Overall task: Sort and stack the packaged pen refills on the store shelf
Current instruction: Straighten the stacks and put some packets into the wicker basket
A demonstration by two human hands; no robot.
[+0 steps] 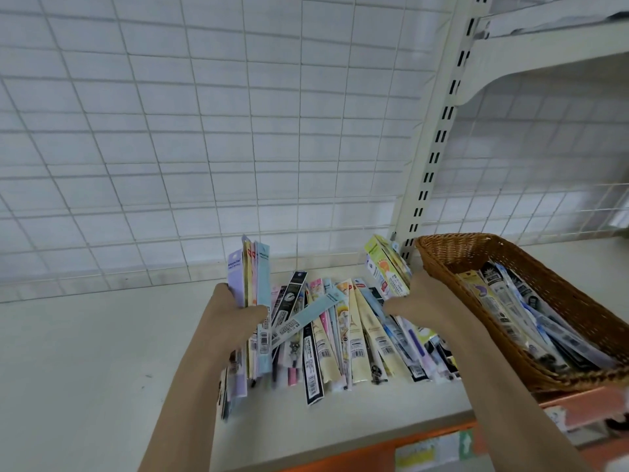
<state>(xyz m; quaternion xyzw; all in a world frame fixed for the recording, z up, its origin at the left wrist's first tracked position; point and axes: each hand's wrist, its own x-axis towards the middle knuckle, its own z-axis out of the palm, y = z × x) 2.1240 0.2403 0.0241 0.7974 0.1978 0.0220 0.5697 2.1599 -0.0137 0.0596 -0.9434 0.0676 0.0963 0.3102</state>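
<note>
Two bare hands work over a cream-white shelf board (85,352) backed by a white wire grid panel (170,131). On the left, the left hand (235,315) grips an upright bundle of long narrow refill packets (250,277) in lilac, cream and pale blue, its thumb pressed across the front of the bundle; the packets' lower ends hang down past the wrist, blurred. Between the two hands lies a loose pile of packaged pen refills (347,332), fanned flat on the shelf, with one pale blue packet (306,320) lying slantwise across the others. To the right of the pile, the right hand (422,301) grasps a smaller bundle of packets with yellow-green and white tops (384,270), tilted leftward, thumb stretched out beneath it. Just beside that hand stands a white slotted upright post (432,158). Farthest right sits a brown woven wicker basket (544,267), holding more refill packets (520,321) laid lengthwise. An orange price rail (374,451) runs along the shelf's front edge.
</note>
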